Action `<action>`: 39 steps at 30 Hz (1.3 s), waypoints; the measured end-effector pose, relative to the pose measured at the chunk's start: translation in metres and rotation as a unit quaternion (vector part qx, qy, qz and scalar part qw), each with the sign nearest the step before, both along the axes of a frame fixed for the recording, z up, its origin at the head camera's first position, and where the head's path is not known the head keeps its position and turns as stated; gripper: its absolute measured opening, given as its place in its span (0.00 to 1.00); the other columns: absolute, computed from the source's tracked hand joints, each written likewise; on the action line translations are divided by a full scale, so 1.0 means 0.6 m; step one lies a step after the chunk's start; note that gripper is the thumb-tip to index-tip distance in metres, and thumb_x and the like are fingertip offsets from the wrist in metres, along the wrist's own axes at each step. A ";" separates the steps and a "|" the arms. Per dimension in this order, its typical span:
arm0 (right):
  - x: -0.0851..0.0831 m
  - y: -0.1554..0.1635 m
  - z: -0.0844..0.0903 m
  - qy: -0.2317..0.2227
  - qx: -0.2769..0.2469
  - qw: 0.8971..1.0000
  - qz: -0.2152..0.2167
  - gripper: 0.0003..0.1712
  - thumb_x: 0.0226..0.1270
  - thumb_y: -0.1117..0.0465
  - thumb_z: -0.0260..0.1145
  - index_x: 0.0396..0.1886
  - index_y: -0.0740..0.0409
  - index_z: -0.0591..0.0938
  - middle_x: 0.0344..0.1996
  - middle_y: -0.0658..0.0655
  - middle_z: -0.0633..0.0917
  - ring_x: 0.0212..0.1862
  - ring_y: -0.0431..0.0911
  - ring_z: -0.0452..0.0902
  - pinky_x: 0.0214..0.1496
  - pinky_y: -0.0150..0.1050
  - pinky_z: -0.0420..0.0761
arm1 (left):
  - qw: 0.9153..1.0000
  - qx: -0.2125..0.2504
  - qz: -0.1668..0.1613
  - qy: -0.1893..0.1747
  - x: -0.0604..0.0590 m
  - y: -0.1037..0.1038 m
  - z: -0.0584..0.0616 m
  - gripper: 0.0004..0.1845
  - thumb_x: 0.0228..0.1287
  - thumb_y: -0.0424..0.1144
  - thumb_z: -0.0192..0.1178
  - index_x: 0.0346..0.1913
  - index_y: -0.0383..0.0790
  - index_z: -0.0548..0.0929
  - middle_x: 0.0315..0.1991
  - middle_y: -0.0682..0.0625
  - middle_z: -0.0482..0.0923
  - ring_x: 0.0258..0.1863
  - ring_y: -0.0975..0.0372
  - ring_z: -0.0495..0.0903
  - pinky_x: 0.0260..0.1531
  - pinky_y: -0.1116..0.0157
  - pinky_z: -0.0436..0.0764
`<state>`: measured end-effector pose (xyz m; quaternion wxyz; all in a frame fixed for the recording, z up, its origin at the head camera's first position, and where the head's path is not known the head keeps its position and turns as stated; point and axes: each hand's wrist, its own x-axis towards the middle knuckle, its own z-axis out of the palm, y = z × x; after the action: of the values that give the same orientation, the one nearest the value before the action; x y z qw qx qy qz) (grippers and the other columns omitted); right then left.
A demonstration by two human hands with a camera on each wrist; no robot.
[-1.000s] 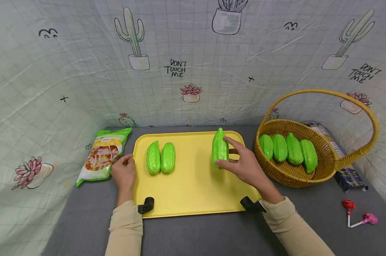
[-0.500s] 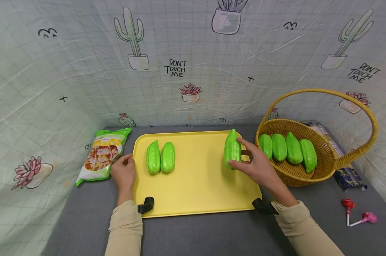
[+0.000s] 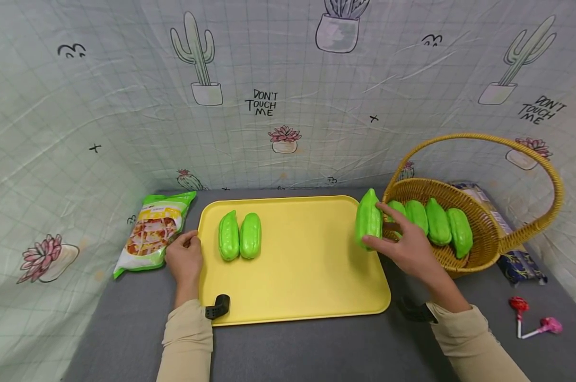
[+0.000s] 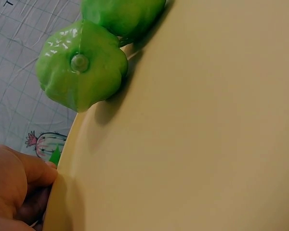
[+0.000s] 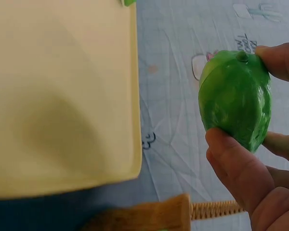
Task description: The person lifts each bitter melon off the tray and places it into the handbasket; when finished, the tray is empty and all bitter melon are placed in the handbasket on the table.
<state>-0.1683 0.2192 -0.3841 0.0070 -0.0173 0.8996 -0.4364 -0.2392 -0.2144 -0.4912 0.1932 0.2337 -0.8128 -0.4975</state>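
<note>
Your right hand (image 3: pixel 407 249) pinches a green gourd (image 3: pixel 368 220) between thumb and fingers, lifted between the yellow tray (image 3: pixel 297 297) and the basket (image 3: pixel 464 262); keep it level over the rim. Your left hand (image 3: pixel 185 258) grips the tray's edge. Beside it lie 2 gourds (image 3: pixel 240 235); the basket beyond your right fingers holds 4 gourds (image 3: pixel 436 223).

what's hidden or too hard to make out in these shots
- Leftmost gourd in the basket: head view, partly behind the right hand and the green gourd it holds.
- Dark packet: head view, mostly behind the basket; print unreadable.
- Snack bag: label too small.
- Left hand: left wrist view, cut off by the edge; its grip on the yellow tray is unclear.
</note>
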 end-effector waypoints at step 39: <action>0.009 0.158 0.002 -0.028 0.055 0.997 -0.055 0.52 0.74 0.45 0.64 0.85 0.49 0.46 0.81 0.71 0.50 0.71 0.78 0.61 0.60 0.58 0.80 | 1.000 -0.007 0.007 0.011 0.000 0.002 0.000 0.15 0.73 0.32 0.54 0.52 0.29 0.88 0.50 0.31 0.86 0.49 0.43 0.84 0.50 0.49 0.79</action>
<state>-0.1628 0.3142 -0.3828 0.0094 0.0449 0.9214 -0.3858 -0.2393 -0.2134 -0.4913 0.2071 0.2322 -0.8127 -0.4927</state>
